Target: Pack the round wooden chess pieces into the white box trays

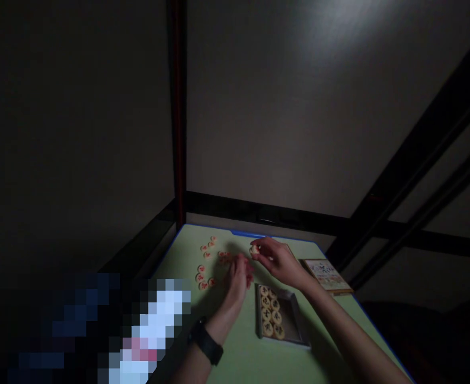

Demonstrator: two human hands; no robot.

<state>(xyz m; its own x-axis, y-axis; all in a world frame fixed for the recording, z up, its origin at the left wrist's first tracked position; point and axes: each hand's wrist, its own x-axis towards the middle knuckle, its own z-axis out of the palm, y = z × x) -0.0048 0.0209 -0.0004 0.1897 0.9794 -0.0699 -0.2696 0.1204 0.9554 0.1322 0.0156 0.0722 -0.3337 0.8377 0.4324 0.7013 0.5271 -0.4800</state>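
Observation:
My right hand (277, 260) pinches a round pale game piece (254, 249) in its fingertips above the green table (243, 352). My left hand (238, 276), a black watch on its wrist, reaches toward several round pieces with red marks (205, 266) scattered on the table; its fingers are curled, and whether they hold anything is hidden. Just in front of my hands lies a grey tray (294, 320) holding several round pieces with black marks (270, 316) in rows.
A flat printed box lid (326, 274) lies at the table's right edge. The table has a blue rim and stands against a dim wall with dark beams. A blurred-out patch covers the lower left.

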